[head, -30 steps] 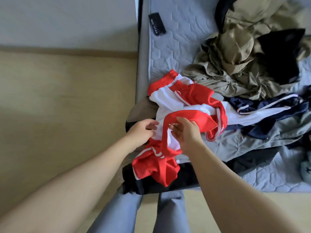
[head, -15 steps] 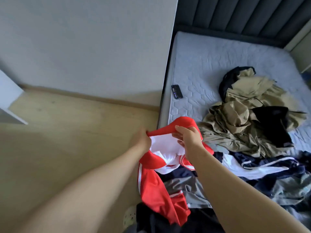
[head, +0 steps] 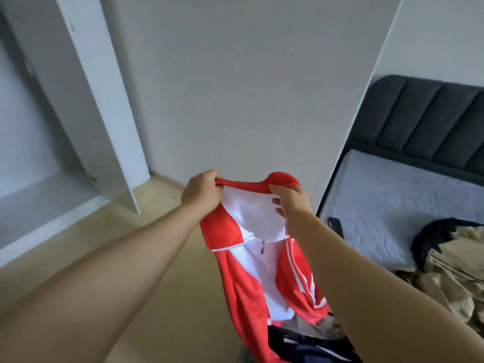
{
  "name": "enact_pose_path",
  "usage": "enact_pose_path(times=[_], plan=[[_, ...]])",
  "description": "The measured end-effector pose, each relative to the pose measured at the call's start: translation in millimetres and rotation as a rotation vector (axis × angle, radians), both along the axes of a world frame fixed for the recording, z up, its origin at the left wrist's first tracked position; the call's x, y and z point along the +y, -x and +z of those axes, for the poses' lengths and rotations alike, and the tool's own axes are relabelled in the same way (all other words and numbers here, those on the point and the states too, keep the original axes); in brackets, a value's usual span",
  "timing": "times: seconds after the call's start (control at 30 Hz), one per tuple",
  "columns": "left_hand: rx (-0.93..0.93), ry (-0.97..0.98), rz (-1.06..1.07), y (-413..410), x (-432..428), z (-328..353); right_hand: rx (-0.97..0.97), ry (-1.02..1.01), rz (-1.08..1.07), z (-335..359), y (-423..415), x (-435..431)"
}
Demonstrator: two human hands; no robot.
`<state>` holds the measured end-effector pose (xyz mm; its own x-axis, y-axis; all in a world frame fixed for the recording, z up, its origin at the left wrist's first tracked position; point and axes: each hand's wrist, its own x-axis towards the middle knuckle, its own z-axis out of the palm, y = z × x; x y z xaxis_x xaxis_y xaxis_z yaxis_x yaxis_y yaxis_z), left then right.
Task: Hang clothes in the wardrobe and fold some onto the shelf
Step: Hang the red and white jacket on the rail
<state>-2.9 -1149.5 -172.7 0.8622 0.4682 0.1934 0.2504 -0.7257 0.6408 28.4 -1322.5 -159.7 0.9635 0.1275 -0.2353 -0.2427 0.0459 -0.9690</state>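
I hold up a red and white zip jacket (head: 258,260) by its collar, in front of the white wall. My left hand (head: 201,193) grips the collar's left end and my right hand (head: 289,203) pinches its right end. The jacket hangs down open, zipper showing, its lower part draping toward the clothes at the bed's edge. The white wardrobe (head: 39,158) stands open at the left, its door (head: 104,113) swung out.
A bed with a grey mattress (head: 398,195) and dark padded headboard (head: 429,121) is on the right. A khaki and black clothes heap (head: 450,260) lies on it, near a dark remote (head: 335,225). Dark garments (head: 301,341) lie below the jacket. Wooden floor (head: 162,231) lies between wardrobe and bed.
Both hands have lifted the red and white jacket off the bed pile and raised it by the collar. My view has tilted up and left, bringing the wardrobe into sight.
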Motion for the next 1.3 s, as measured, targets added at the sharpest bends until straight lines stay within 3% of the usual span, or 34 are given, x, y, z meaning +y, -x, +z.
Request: enact_pose_path(times=[0.27,0.63,1.0,1.3], plan=[[0.071,-0.136,0.191,61.2,157.3,66.3,-0.065,-0.097,0.190,45.1,22.3,158.0],[0.213,-0.145,0.604,182.4,388.8,83.9,0.001,-0.166,0.424,59.5,85.4,416.9],[0.051,0.451,0.895,251.3,530.3,51.3,0.025,-0.131,0.727,33.8,122.6,611.9],[-0.578,0.918,1.100,210.9,660.2,41.2,0.052,-0.030,0.922,18.2,66.6,783.6]])
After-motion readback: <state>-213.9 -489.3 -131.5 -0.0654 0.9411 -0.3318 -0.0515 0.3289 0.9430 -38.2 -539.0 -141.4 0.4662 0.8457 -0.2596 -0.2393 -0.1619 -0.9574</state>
